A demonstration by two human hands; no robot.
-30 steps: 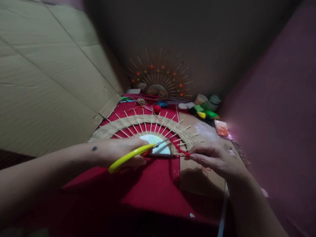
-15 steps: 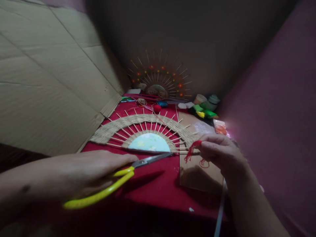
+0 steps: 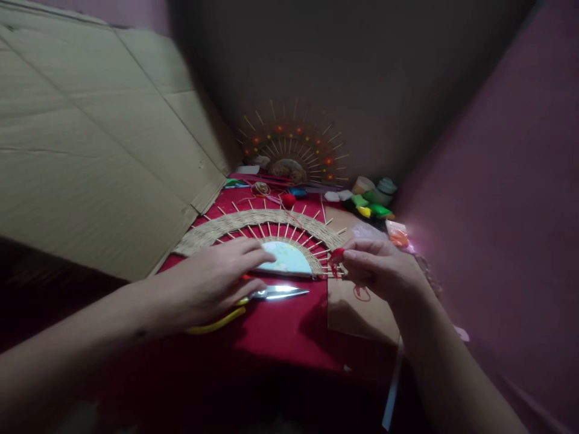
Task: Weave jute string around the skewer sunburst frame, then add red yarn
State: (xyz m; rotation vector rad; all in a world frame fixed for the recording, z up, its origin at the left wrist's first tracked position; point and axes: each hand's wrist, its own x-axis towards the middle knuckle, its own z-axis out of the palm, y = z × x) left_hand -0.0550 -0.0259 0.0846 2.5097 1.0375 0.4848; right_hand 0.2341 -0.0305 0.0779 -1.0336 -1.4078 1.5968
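Since 0.5 s ago, both hands have closed in on the woven half-circle fan [image 3: 260, 226]: the left hand [image 3: 217, 280] has come forward over the yellow-handled scissors [image 3: 253, 301], which now lie on the red cloth [image 3: 280, 331] with blades shut, and its fingertips reach onto the pale centre panel [image 3: 287, 259]. Whether those fingers still hook a scissor loop I cannot tell; they look loosely spread rather than clenched. Over at the fan's right end, the right hand [image 3: 384, 271] pinches a tuft of red thread [image 3: 337, 256] between thumb and forefinger, touching the outermost sticks. Scissors run left to right, tips aimed toward the thread, just below the fan's flat edge; the left hand is the nearer one to them, the right sits well past the blade tips. Behind, 1 finished fan with red dots [image 3: 294, 150] leans on the wall, with green and yellow packets [image 3: 371, 208] and a cardboard sheet [image 3: 90, 150] at the left.
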